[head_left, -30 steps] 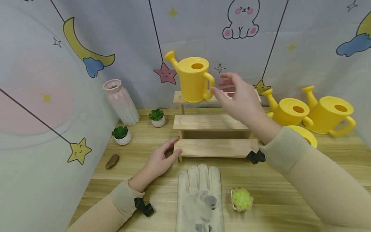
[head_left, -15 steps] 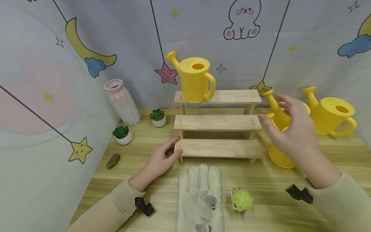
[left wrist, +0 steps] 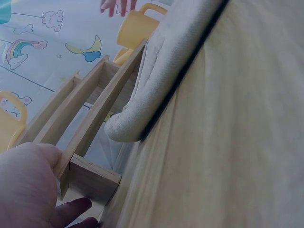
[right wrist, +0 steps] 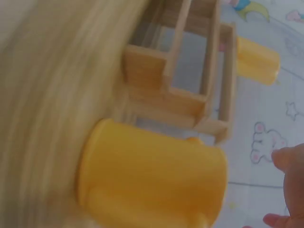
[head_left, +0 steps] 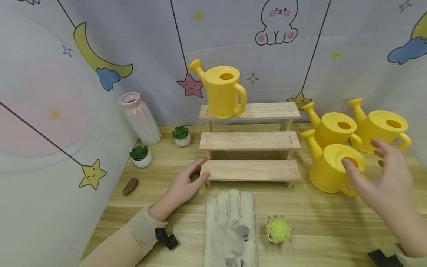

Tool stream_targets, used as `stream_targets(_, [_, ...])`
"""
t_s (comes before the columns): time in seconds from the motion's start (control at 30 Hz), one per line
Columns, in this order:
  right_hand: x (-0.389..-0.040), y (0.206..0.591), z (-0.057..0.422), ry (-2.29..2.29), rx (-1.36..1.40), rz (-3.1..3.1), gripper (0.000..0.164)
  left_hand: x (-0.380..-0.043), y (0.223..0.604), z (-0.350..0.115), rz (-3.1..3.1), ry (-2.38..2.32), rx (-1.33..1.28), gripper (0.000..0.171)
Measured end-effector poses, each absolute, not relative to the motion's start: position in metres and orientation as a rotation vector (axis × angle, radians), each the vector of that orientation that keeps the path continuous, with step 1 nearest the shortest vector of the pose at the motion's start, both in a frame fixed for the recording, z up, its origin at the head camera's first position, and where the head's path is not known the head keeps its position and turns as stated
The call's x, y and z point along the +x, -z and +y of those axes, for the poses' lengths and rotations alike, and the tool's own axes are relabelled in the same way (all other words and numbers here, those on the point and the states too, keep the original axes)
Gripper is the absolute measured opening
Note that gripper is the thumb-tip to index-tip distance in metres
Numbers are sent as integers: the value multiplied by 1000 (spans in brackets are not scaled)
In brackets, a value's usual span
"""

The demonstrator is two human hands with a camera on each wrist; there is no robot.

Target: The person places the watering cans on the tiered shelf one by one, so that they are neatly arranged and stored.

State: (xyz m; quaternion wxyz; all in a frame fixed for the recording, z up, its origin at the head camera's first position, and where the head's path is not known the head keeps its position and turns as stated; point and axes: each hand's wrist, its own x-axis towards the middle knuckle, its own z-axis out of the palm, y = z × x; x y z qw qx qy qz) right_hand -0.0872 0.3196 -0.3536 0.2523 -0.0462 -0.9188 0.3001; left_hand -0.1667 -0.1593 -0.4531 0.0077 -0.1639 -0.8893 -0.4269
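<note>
A three-step wooden shelf (head_left: 250, 170) stands in the middle of the table. My left hand (head_left: 181, 185) holds the left end of its lowest step, thumb over the board (left wrist: 102, 116) and other fingers beside and below it. One yellow watering can (head_left: 221, 96) stands upright on the top step's left end, spout to the left. Over the handle side of the front right watering can (head_left: 328, 172) hovers my right hand (head_left: 388, 181), thumb and fingers spread apart with nothing between them. In the right wrist view that can's body (right wrist: 152, 175) lies close to the thumb.
Two more yellow watering cans (head_left: 333, 128) (head_left: 380, 129) stand behind at the right. A work glove (head_left: 230, 230) and a light green succulent (head_left: 278, 230) lie in front. At left are a pink-white vase (head_left: 141, 120), two small potted plants (head_left: 181, 135) (head_left: 141, 155) and a brown stone (head_left: 130, 186).
My right hand has left the watering can on the top step and moved right and down to the front right can. The left hand has stayed on the shelf.
</note>
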Motion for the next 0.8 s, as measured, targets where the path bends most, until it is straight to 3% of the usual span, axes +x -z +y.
stream_targets(0.47, [-69,392,357,-921,-278,-2796,100,-167,452,-159,-2774,1351,-520,55])
stream_targets(0.8, [-63,402,360,-751,-285,-2942,82,-166,451,-159,-2778,1380,-532,55])
